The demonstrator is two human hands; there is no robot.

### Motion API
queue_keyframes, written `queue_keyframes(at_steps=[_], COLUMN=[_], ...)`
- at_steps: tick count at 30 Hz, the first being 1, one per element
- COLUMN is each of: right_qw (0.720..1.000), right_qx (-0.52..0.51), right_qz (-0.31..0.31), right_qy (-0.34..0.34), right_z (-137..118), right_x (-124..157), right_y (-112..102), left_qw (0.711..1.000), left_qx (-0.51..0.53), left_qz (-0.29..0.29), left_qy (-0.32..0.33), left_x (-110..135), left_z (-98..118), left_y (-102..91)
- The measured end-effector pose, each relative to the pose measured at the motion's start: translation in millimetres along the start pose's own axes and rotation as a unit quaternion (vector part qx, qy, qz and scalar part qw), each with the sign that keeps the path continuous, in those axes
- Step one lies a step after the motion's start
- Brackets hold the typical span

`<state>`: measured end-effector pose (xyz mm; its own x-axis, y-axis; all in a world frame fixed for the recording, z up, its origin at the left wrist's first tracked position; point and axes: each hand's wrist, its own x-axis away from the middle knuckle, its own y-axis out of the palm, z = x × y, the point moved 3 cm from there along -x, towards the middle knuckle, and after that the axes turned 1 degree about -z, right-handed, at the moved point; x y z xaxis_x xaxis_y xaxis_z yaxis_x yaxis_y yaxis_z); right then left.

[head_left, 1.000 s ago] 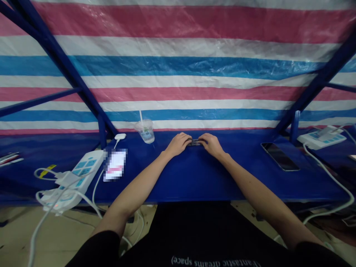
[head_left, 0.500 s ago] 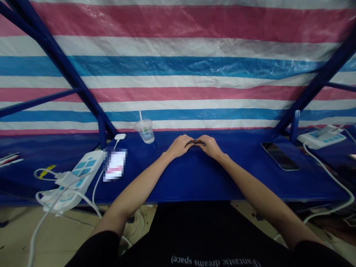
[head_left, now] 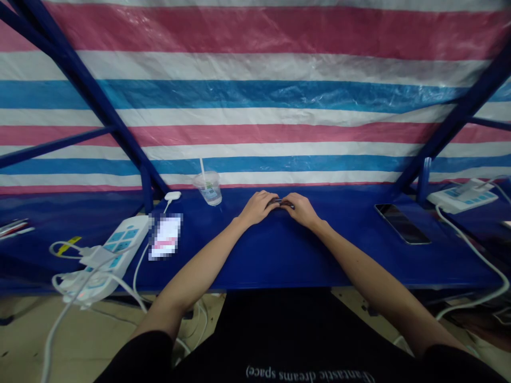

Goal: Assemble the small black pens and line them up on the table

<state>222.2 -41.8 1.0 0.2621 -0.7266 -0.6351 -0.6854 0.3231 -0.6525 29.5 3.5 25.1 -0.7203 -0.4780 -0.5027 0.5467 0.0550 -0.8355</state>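
Both hands meet at the middle of the blue table, toward its far side, around a small dark, slim object (head_left: 281, 202). My left hand (head_left: 258, 206) is closed on its left end with the fingers curled over. On the right end, my right hand (head_left: 300, 207) grips in the same way. Only a narrow shiny dark strip shows between the two hands; the fingers cover most of it, so its kind cannot be made out.
A clear plastic cup (head_left: 211, 191) with a straw stands left of my hands. A lit, blurred-out phone (head_left: 165, 237) and a white power strip (head_left: 120, 252) with cables lie further left. On the right are a dark phone (head_left: 402, 224) and another power strip (head_left: 463, 198).
My left hand has shifted very slightly, and a little more of the dark object shows beside its fingers. Both hands keep their grip; everything else stays in place.
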Motion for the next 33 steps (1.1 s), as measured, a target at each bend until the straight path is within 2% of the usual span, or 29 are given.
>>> queue_keyframes(at_steps=[8, 16, 25, 33], right_qw=[1.0, 0.998, 0.999, 0.997], right_qx=[0.017, 0.021, 0.025, 0.04], right_qz=[0.004, -0.043, -0.019, -0.054], right_qy=[0.014, 0.03, 0.033, 0.048], right_z=[-1.8, -2.1, -1.6, -0.1], right_x=[-0.5, 0.4, 0.5, -0.4], right_y=[-5.4, -2.2, -4.3, -1.8], left_qw=[1.0, 1.0, 1.0, 0.999], left_qx=[-0.013, 0.003, -0.011, 0.013], left_qz=[-0.008, 0.006, 0.001, 0.021], left_qy=[0.008, 0.016, 0.015, 0.033], left_x=[-1.5, 0.4, -2.1, -0.5], left_z=[-3.9, -3.3, -1.7, -2.8], left_y=[-2.9, -2.4, -6.4, -6.9])
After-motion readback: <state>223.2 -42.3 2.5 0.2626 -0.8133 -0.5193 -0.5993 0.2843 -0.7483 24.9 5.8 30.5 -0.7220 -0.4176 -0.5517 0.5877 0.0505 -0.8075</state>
